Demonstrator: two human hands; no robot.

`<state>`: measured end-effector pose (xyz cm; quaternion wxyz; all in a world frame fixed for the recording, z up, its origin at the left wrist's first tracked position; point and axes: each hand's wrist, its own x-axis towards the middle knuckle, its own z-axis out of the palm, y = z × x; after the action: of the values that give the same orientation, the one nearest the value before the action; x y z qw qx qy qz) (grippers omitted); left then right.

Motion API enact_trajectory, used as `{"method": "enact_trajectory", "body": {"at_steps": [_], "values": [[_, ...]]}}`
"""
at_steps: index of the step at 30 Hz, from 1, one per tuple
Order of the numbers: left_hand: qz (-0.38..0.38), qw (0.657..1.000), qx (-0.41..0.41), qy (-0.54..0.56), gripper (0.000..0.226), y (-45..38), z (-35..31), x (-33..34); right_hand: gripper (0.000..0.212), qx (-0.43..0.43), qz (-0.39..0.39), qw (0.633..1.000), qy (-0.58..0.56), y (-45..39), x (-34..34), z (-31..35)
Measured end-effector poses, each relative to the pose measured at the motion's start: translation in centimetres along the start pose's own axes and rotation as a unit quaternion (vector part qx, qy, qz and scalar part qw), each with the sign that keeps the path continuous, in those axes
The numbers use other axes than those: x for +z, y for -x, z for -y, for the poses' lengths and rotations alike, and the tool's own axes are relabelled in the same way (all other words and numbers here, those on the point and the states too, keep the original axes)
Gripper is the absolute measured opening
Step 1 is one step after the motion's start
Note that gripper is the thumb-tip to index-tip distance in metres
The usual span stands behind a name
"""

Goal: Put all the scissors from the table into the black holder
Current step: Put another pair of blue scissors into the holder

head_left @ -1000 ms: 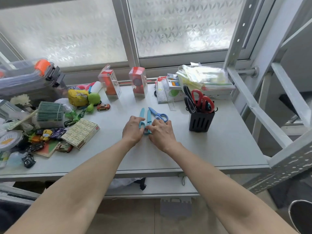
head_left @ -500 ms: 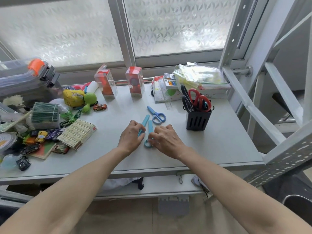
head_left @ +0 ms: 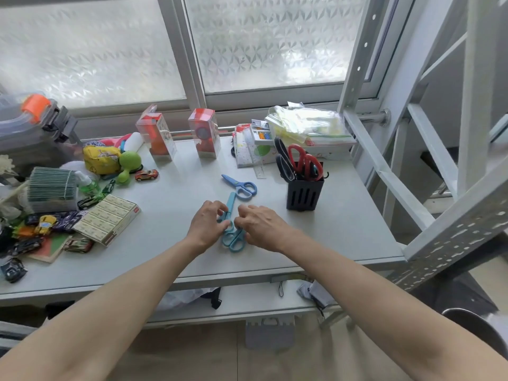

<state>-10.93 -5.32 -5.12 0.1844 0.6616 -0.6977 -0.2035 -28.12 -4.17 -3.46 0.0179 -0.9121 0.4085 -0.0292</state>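
Light-blue scissors [head_left: 231, 215] lie on the grey table [head_left: 343, 229], blades pointing away from me and closed together. My left hand [head_left: 209, 225] pinches them from the left and my right hand [head_left: 261, 225] from the right, near the pivot. The handle loops stick out toward me between the hands. A second, darker blue pair of scissors [head_left: 242, 185] lies flat just behind. The black holder [head_left: 303, 193] stands to the right and holds red-handled scissors [head_left: 306, 162] and black-handled scissors [head_left: 284, 163].
Toys, toy cars, a box [head_left: 108, 220] and a stack of cards crowd the table's left side. Two clear red-topped boxes [head_left: 204, 133], a ruler and plastic bags [head_left: 310, 126] line the back. A metal frame [head_left: 384, 171] rises at the right edge.
The light-blue scissors' two blades were spread apart; now they are closed together. Both hands have drawn slightly toward me along the scissors, and the handle loops now show.
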Motion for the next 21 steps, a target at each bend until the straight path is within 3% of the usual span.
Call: {"method": "enact_trajectory", "body": {"at_steps": [5,10,15,18,21], "values": [[0.009,1.000,0.002,-0.002,0.021,0.2,-1.5,0.8,0.021,0.018,0.001,0.999,-0.026,2.4,-0.4,-0.9],[0.015,0.999,0.036,0.026,0.023,0.1,-3.9,1.9,0.011,0.067,-0.132,0.981,-0.125,6.4,-0.1,-2.3],[0.012,0.995,0.065,0.077,0.046,-1.1,-7.4,2.5,0.017,0.189,-0.365,0.880,-0.239,10.3,-1.0,-3.8],[0.020,0.986,0.062,0.152,0.062,-2.1,-9.7,2.1,0.014,0.243,-0.459,0.812,-0.266,11.8,-3.2,-5.3],[0.042,0.977,0.069,0.196,0.064,-3.5,-12.0,1.4,0.013,0.275,-0.540,0.744,-0.282,11.9,-6.2,-7.3]]}}
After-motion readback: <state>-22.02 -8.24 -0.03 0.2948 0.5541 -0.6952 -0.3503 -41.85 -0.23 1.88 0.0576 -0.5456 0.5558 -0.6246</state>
